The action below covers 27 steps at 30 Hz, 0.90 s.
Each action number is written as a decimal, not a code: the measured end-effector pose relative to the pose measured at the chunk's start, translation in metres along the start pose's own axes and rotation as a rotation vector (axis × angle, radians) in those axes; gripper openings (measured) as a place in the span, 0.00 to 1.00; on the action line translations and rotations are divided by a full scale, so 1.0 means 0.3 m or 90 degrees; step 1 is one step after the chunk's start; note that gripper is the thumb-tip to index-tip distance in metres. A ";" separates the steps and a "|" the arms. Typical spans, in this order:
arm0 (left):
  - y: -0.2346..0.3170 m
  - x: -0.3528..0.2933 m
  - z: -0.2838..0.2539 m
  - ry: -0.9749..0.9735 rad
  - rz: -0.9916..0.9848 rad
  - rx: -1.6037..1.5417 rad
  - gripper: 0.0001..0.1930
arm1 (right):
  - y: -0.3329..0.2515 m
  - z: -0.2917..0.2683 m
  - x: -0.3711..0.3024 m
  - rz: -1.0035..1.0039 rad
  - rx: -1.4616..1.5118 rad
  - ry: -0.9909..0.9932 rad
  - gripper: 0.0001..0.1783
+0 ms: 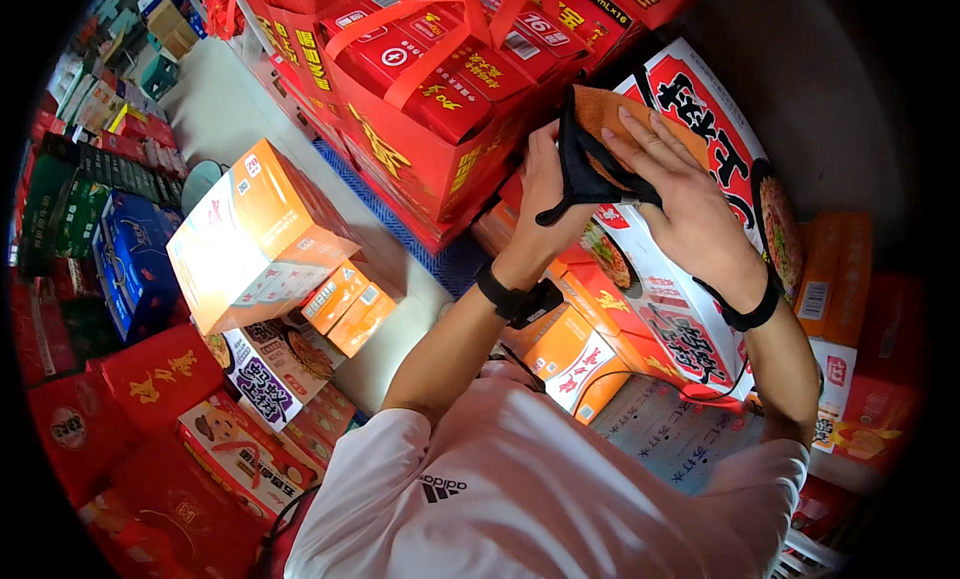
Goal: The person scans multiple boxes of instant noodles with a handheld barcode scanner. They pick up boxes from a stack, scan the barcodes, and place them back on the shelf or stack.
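Note:
An orange cloth (628,117) with black edging is between my hands, above the upper end of a large white-and-red carton (712,139). My left hand (548,184) grips its black-edged side, with part of the fingers hidden behind the cloth. My right hand (695,214) lies on the orange face with its fingers stretched out flat. Whether the cloth touches the carton, I cannot tell. Black bands circle both wrists. Close to the left hand stands a red gift bag (400,129) with red straps, holding red boxes.
An open orange-and-white carton (255,239) stands to the left, beside small orange boxes (350,304). Red boxes (165,379) and a blue gift box (135,264) are piled further left. More orange boxes (575,354) lie under my arms. Blue plastic pallet edging (385,214) runs below the bag.

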State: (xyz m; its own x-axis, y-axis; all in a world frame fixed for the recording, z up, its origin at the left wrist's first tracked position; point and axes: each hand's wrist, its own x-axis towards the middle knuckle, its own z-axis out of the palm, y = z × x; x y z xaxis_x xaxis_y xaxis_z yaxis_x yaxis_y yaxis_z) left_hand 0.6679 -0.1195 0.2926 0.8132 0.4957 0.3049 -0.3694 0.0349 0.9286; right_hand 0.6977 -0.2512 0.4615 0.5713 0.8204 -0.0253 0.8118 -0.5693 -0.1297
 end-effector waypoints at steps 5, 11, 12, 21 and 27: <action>0.014 0.002 0.023 -0.003 -0.049 -0.017 0.37 | 0.177 0.006 0.055 -0.024 -0.031 0.054 0.35; 0.052 0.022 0.022 0.019 -0.077 0.030 0.35 | 0.476 -0.043 0.254 0.295 0.101 -0.011 0.26; 0.053 0.025 0.022 0.016 -0.068 0.030 0.35 | 0.582 -0.028 0.277 0.310 0.112 -0.007 0.26; 0.028 0.048 0.024 -0.014 0.015 0.074 0.39 | 0.552 -0.046 0.302 0.356 0.101 0.011 0.32; -0.078 0.043 -0.008 -0.058 0.174 0.134 0.53 | 0.146 -0.005 0.081 -0.003 -0.089 0.033 0.29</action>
State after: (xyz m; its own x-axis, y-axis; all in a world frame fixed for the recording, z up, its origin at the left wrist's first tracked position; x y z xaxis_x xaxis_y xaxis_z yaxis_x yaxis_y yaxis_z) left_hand 0.6858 -0.1118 0.2742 0.7371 0.3823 0.5573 -0.4859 -0.2733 0.8302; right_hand 0.7472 -0.2564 0.4567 0.5705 0.8209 0.0259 0.8210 -0.5709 0.0103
